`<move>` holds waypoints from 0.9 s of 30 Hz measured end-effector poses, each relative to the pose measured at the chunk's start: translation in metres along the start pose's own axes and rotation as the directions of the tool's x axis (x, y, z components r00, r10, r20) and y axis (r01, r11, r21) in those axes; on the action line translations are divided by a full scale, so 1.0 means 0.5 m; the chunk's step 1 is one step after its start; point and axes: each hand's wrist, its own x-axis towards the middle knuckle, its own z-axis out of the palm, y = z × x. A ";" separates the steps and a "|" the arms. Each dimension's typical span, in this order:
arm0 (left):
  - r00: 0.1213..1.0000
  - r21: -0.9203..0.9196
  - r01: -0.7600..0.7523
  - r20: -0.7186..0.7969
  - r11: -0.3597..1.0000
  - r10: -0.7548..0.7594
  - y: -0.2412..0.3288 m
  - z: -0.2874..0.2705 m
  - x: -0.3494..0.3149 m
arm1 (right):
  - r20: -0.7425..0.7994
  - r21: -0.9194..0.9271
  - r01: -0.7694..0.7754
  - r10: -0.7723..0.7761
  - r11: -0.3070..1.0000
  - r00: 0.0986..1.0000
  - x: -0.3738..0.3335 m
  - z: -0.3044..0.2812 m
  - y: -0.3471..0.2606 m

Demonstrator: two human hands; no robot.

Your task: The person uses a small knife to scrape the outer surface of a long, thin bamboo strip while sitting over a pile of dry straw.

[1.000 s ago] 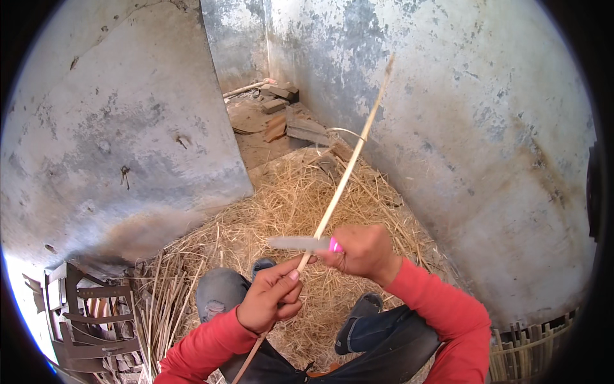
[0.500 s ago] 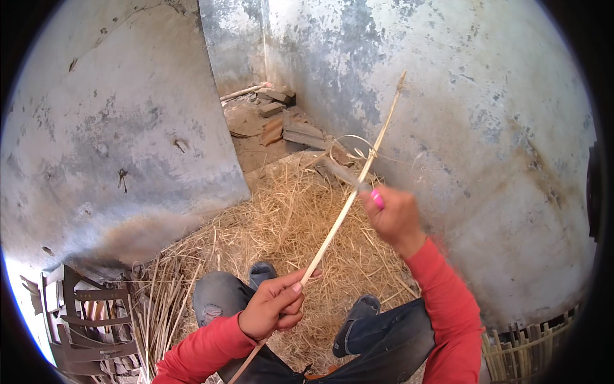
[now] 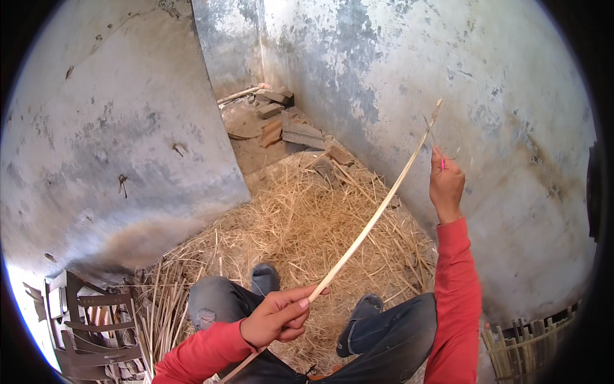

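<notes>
A long, pale bamboo strip [image 3: 366, 234] slants from my lap up to the far right. My left hand [image 3: 279, 319] is closed around its lower part, with the thumb lying along the top. Farther up, near the strip's tip, my right hand [image 3: 447, 184] grips a knife [image 3: 429, 129]. Its thin blade crosses the strip, and a bit of pink shows at the fingers. Whether the blade touches the strip I cannot tell. Most of the knife's handle is hidden in my fist.
Pale shavings [image 3: 291, 221] cover the floor around my feet. Bamboo strips [image 3: 167, 307] and a dark slatted frame [image 3: 96, 320] stand at the left. Bricks [image 3: 302, 133] lie in the far corner. A bamboo basket [image 3: 531, 349] sits at the lower right, beside the peeling wall [image 3: 511, 211].
My right hand has moved up and away along the strip with the knife. The strip's far end has swung right and lower. The curled shaving on it no longer shows.
</notes>
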 end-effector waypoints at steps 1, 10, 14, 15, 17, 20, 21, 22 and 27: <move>1.000 0.035 0.025 0.009 0.999 -0.025 -0.003 -0.003 0.003 | 0.004 -0.001 0.002 -0.002 1.000 1.000 -0.002 0.002 0.002; 0.998 0.091 0.047 0.043 0.995 -0.051 -0.014 -0.007 0.018 | 0.593 0.622 -0.645 0.270 0.445 0.758 -0.049 -0.042 -0.166; 0.998 0.232 0.053 0.019 0.971 -0.059 -0.030 -0.008 0.033 | 0.666 0.624 -0.673 0.181 0.396 0.724 -0.068 -0.056 -0.197; 1.000 0.246 0.013 -0.018 0.969 -0.009 -0.033 -0.005 0.037 | 0.668 0.625 -0.674 0.176 0.393 0.723 -0.083 -0.060 -0.223; 0.997 0.256 -0.028 -0.056 0.966 0.043 -0.034 0.003 0.046 | 0.734 0.582 -0.684 0.078 0.441 0.675 -0.119 -0.067 -0.271; 0.987 0.295 -0.109 -0.079 0.949 0.138 -0.022 0.015 0.053 | 0.820 0.521 -0.688 -0.072 0.505 0.568 -0.155 -0.079 -0.310; 0.977 0.278 -0.144 -0.113 0.950 0.181 -0.023 0.012 0.056 | 0.822 0.521 -0.691 -0.076 0.500 0.565 -0.163 -0.080 -0.311; 0.964 0.262 -0.180 -0.148 0.948 0.223 -0.024 0.009 0.056 | 0.799 0.554 -0.598 -0.170 0.580 0.576 -0.170 -0.078 -0.311; 0.920 0.257 -0.231 -0.256 0.938 0.297 -0.011 0.010 0.053 | 0.686 0.653 -0.242 -0.425 0.717 0.590 -0.168 -0.097 -0.303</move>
